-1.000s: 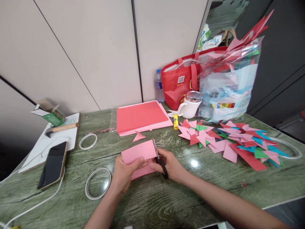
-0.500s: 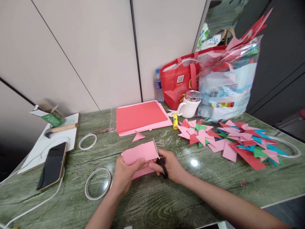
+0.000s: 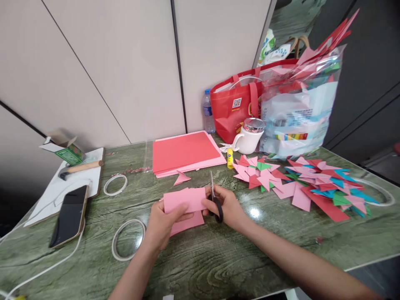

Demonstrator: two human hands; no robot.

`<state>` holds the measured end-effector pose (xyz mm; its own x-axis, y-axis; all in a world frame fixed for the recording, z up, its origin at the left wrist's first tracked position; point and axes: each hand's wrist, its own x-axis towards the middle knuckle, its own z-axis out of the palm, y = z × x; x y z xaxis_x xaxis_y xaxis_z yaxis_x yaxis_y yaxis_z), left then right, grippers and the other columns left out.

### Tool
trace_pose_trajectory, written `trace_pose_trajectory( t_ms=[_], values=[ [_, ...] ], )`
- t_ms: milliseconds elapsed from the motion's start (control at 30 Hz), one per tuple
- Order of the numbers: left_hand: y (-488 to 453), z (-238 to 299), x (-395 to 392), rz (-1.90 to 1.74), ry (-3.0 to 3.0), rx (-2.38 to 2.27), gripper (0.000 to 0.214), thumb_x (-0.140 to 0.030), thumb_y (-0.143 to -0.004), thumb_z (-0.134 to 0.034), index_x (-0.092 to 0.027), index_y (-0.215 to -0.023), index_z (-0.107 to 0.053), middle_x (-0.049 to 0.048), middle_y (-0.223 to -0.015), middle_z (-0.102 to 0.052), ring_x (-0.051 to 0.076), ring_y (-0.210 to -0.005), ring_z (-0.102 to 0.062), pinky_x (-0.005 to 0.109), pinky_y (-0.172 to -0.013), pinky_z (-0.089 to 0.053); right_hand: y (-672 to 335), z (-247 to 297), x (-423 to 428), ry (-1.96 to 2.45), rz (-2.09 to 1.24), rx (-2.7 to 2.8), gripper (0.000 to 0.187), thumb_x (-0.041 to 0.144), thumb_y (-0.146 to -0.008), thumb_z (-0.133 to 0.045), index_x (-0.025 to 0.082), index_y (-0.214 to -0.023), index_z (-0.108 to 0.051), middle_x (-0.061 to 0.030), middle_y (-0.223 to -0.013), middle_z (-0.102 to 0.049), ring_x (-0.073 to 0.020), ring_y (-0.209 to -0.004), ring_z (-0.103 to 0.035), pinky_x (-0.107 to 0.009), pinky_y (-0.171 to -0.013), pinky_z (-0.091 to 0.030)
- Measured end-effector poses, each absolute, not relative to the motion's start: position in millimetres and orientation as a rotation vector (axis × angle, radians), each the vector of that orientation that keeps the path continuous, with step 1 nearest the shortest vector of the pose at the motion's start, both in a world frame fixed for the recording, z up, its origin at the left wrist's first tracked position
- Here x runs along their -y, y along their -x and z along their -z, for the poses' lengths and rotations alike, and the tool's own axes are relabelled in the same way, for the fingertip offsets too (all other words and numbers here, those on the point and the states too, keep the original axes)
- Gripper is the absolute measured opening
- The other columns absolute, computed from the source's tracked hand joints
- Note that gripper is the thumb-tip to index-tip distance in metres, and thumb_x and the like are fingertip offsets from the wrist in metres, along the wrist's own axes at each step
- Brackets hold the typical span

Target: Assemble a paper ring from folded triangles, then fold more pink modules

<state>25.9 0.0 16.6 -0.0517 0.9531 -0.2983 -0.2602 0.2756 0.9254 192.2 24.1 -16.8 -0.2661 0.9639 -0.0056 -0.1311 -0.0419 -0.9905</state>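
My left hand point(image 3: 161, 225) pinches a folded pink paper sheet point(image 3: 184, 199) just above the green table point(image 3: 218, 258). A second pink piece point(image 3: 187, 223) lies under it. My right hand point(image 3: 226, 206) is closed on black-handled scissors point(image 3: 215, 200), whose blades point up and away at the paper's right edge. The blades stand clear of the sheet. A small pink triangle point(image 3: 181, 178) lies beyond the paper.
A stack of red and pink sheets point(image 3: 184, 154) lies behind. Folded coloured triangles point(image 3: 300, 185) spread at right, near a glue stick point(image 3: 230, 158), white mug point(image 3: 250, 139), red bag point(image 3: 237, 106) and plastic bag point(image 3: 300, 112). Tape rings point(image 3: 128, 239), a phone point(image 3: 69, 215) and a hammer point(image 3: 79, 168) lie left.
The scissors moved from the paper's right edge up and slightly right, out of the sheet. My left hand lowered and flattened the pink paper a little.
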Motion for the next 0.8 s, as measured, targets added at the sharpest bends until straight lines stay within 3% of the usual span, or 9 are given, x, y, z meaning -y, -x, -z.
trace_pose_trajectory(
  t_ms=[133, 367, 633, 733, 800],
  values=[
    [-20.6, -14.4, -1.5, -1.184, -0.731, -1.101, 0.028, -0.03, -0.062, -0.074, -0.009, -0.08, -0.071, 0.0107, -0.085, -0.072, 0.025, -0.078, -0.068, 0.037, -0.07, -0.058, -193.9, 14.0, -23.5, 0.97, -1.521, 1.266, 0.033, 0.04, -0.065, -0.069, 0.018, -0.079, -0.049, 0.0037, -0.064, -0.053, -0.0097, -0.049, -0.056, -0.022, -0.047, -0.043],
    [-17.1, -12.6, -2.0, -1.196, -0.692, -1.003, 0.024, -0.033, -0.065, -0.072, -0.012, -0.077, -0.071, 0.007, -0.076, -0.072, 0.023, -0.076, -0.068, 0.04, -0.073, -0.057, -195.1, 10.9, -22.7, 0.984, -1.505, 1.251, 0.028, 0.036, -0.068, -0.067, 0.018, -0.076, -0.047, 0.0059, -0.054, -0.053, -0.0084, -0.046, -0.053, -0.02, -0.048, -0.041],
    [-19.7, -7.2, 2.2, -1.302, -0.962, -0.982, 0.02, -0.033, -0.074, -0.063, -0.016, -0.07, -0.072, 0.0025, -0.075, -0.072, 0.023, -0.078, -0.067, 0.048, -0.082, -0.053, -194.4, 20.5, -25.0, 0.963, -1.387, 1.192, 0.023, 0.033, -0.072, -0.065, 0.019, -0.082, -0.049, 0.0055, -0.056, -0.055, -0.0084, -0.048, -0.055, -0.02, -0.049, -0.041],
    [-17.1, -2.2, 4.3, -1.369, -1.465, -1.153, 0.02, -0.023, -0.081, -0.054, -0.02, -0.092, -0.071, 0.0035, -0.096, -0.071, 0.024, -0.094, -0.064, 0.043, -0.089, -0.05, -193.3, 21.3, -25.0, 0.954, -1.336, 1.132, 0.022, 0.034, -0.075, -0.063, 0.019, -0.083, -0.048, 0.0059, -0.054, -0.056, -0.0088, -0.049, -0.056, -0.021, -0.052, -0.043],
    [-14.5, 2.0, 5.1, -1.388, -1.981, -1.154, 0.034, -0.01, -0.081, -0.051, -0.021, -0.111, -0.063, 0.0059, -0.116, -0.062, 0.024, -0.107, -0.057, 0.04, -0.096, -0.044, -192.8, 19.2, -23.3, 0.922, -1.374, 1.159, 0.021, 0.035, -0.078, -0.06, 0.018, -0.078, -0.048, 0.0052, -0.05, -0.055, -0.0095, -0.048, -0.056, -0.022, -0.053, -0.045]
  ],
)
